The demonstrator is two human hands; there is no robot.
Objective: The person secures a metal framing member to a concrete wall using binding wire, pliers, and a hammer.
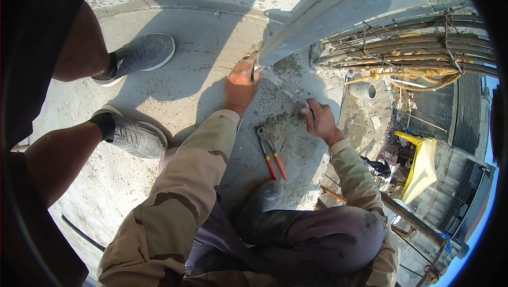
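My left hand (pixel 242 85) is closed with its fingertips at the foot of a tall, smooth grey post (pixel 296 35). What it pinches, if anything, is hidden by the fingers. To the right, my right hand (pixel 321 121) is wrapped round the end of a flat-bladed tool (pixel 296 97), whose grey blade points toward the base of the post and blends with the concrete. Nearer to me, a pair of end-cutting pincers (pixel 271 152) with red and yellow handles lies on the ground between my arms, its handles spread apart.
Another person's legs and grey shoes (pixel 143 54) stand at the left. Rough concrete floor (pixel 185 94) runs under both hands. At the right are bundled bars (pixel 407 49) with yellowish rope (pixel 434 79), a short pipe (pixel 364 90), a wooden pole (pixel 413 217) and a yellow sheet (pixel 422 168).
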